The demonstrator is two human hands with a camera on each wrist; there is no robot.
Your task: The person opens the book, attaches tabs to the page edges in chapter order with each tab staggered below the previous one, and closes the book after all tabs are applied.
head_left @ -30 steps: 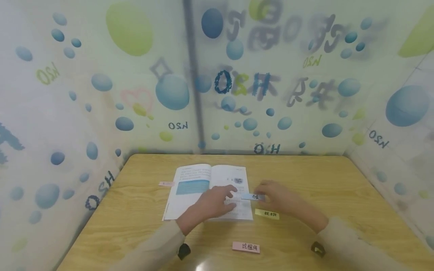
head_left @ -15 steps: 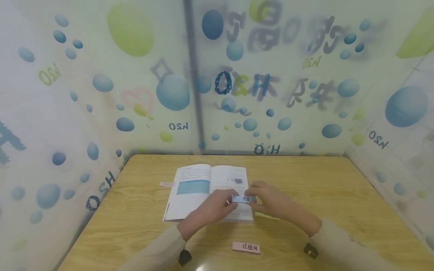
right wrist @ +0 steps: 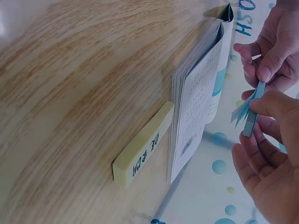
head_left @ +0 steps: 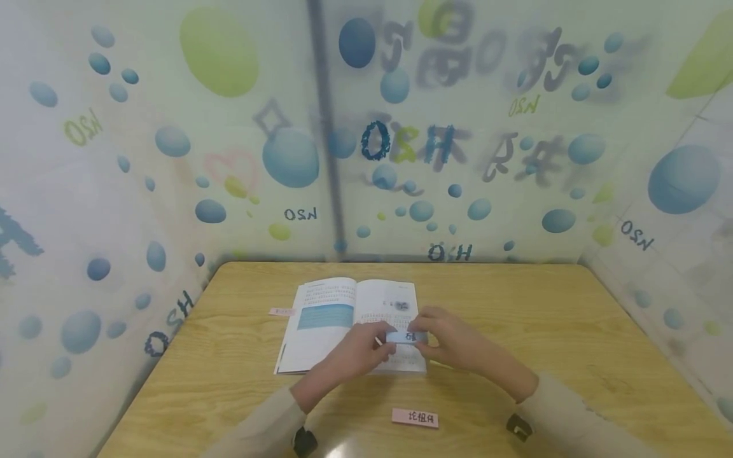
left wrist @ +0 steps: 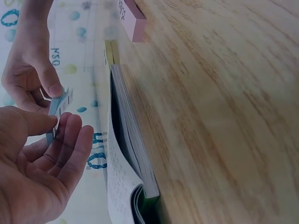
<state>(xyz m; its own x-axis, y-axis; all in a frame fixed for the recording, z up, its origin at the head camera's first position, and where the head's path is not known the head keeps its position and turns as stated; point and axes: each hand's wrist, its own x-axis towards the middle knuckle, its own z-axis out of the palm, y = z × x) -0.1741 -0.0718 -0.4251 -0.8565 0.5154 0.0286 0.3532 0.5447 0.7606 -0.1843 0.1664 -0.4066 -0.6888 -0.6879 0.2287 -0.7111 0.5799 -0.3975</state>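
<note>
Over the right page of an open book [head_left: 329, 351], both hands hold a small pad of blue sticky notes [head_left: 399, 337] with dark handwriting on top. My left hand [head_left: 362, 348] pinches its left end between thumb and fingers. The other end is pinched by my right hand [head_left: 455, 342]. In the right wrist view a few sheets of the blue pad [right wrist: 252, 109] fan apart from the rest. The left wrist view shows the left thumb on the face of the blue pad [left wrist: 56, 112], with the fingers behind it.
A yellow sticky-note pad [right wrist: 142, 148] lies by the book's right edge, mostly hidden in the head view. A pink pad [head_left: 415, 418] with handwriting lies nearer me. One pink slip [head_left: 281, 312] sticks out from the book's left edge. A bubble-patterned wall [head_left: 487, 242] stands behind the table.
My right hand has moved left with the blue pad, over the book page. The left hand, earlier apart from the pad, has taken hold of its left end.
</note>
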